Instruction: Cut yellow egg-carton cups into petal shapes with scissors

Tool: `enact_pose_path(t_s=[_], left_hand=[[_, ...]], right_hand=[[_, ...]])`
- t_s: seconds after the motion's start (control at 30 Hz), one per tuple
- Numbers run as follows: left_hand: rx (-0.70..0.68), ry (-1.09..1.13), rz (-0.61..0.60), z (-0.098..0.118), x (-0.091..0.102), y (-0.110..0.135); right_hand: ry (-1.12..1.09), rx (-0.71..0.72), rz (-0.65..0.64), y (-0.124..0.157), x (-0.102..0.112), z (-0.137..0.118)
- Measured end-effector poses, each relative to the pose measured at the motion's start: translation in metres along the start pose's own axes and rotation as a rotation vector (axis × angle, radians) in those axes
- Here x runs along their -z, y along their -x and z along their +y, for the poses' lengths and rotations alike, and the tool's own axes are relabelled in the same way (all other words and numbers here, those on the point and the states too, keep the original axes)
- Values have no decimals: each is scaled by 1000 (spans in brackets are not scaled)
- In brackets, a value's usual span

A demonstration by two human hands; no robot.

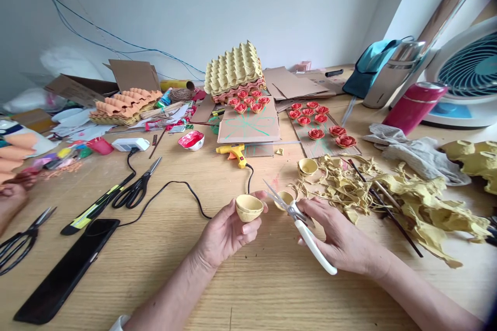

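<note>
My left hand (229, 232) holds a small yellow egg-carton cup (249, 208) between thumb and fingers, its round mouth facing up; it looks like two cups nested together. In my right hand (341, 235) is a pair of white-handled scissors (312, 243), blades parted and pointing up and left toward the cup, apart from it. Just behind the blades another yellow cup (282, 199) rests on the table, partly covered. Farther back stands one more yellow cup (308, 167), beside a heap of torn yellow carton scraps (341, 186).
A yellow glue gun (233, 153) lies behind my hands. Red paper-pulp flowers (316, 133) sit on cardboard sheets. Black scissors (134, 190), a cutter knife (93, 209) and a black case (70, 269) lie left. Another person's hand (13, 199) shows at the left edge.
</note>
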State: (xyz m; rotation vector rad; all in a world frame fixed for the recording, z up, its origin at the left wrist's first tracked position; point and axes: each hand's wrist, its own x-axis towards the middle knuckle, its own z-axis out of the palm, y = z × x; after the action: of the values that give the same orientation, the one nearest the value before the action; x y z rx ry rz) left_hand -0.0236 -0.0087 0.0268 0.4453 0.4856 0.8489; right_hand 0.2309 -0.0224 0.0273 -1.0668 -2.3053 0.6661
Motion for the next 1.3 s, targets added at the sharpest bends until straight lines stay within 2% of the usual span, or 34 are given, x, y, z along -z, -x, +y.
enact_pose_path(t_s=[0.17,0.37,0.47,0.7,0.87,0.97,1.3], left_hand=[[-10,-27,-8,0,0,0],[-130,-294,-37,-1,2,2],[-193,-411,2,-1,1,2],[-301,-515,57,-4,-2,1],[-495,-721,202,-7,-1,-2],[-552,-819,254,-9,2,-3],[-560,-987,279,-16,2,-2]], right_hand=[[-6,-12,-7,0,0,0],[10,9,23,1,-1,3],[44,31,25,0,-1,4],[109,50,6,-2,-2,4],[105,51,36,-1,-3,6],[113,49,18,-1,-4,7],[216,46,-39,-6,-9,-1]])
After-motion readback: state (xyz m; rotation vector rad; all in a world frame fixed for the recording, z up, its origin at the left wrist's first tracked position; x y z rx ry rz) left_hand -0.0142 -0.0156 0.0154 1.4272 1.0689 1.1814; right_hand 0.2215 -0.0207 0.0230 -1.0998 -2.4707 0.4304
